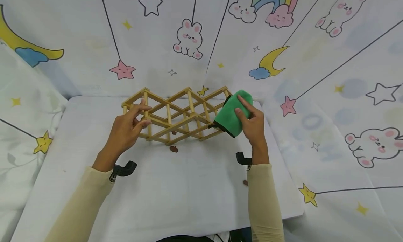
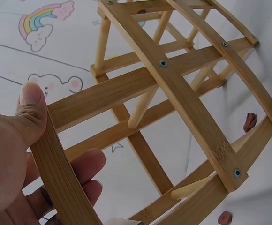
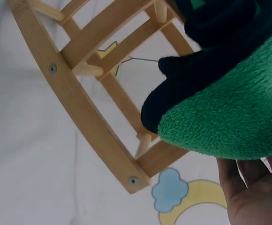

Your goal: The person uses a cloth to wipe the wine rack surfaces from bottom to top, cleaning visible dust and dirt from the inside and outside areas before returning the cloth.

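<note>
A lattice-like wooden rack [image 1: 193, 116], made of crossed slats joined by round dowels, is held up at both ends over the white table. My left hand [image 1: 126, 130] grips its left end; in the left wrist view the thumb [image 2: 32, 101] lies on one side of the end slat [image 2: 61, 173] and fingers curl behind it. In my right hand [image 1: 254, 124] is a folded green cloth [image 1: 231, 116] with a dark edge, held over the rack's right end. The right wrist view has the fluffy cloth [image 3: 230, 117] covering part of the slats, and the fingers are partly hidden beneath it.
Small brown pieces lie on the white tabletop [image 1: 189, 193], one piece [image 1: 174, 149] below the rack and another [image 1: 245, 182] by the right forearm. Behind the table hangs a white curtain [image 1: 88, 32] printed with stars, rabbits and moons. Black mounts [image 1: 125, 169] sit at both wrists.
</note>
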The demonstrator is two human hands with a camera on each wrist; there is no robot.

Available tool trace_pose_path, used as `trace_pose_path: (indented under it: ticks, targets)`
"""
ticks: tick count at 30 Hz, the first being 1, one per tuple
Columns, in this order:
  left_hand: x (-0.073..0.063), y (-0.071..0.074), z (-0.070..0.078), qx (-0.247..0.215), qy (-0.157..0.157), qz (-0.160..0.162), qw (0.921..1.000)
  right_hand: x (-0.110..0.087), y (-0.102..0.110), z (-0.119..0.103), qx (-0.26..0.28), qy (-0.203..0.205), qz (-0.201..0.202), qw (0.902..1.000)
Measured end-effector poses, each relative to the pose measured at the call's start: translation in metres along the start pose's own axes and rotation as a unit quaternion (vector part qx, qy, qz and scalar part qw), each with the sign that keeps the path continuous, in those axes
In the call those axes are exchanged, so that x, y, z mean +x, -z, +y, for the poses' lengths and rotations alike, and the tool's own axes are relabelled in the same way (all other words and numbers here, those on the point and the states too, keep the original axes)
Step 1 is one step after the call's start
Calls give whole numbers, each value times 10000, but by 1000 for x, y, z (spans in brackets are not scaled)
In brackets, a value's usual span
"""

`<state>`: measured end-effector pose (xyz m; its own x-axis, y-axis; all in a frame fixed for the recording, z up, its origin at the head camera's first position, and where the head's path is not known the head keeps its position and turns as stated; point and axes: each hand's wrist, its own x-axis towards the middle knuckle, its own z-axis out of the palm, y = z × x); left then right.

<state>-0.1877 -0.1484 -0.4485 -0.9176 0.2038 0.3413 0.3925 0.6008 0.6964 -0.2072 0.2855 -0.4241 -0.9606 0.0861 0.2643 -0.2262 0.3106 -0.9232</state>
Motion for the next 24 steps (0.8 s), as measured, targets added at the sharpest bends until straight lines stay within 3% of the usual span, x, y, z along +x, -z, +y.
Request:
trace_pose_path:
  ticks: [6,15,24]
  targets:
    - [1,1,1,-67,108,26,9999,-13,-1,-4,-33,192,152,9997]
    - [0,5,-10,-160,-71,437,9989,-43,-5,-14,-299,342,187,9988]
    - [-2,8,-17,-526,111,703,9961,-72,-7,-27,-492,182,112,9986]
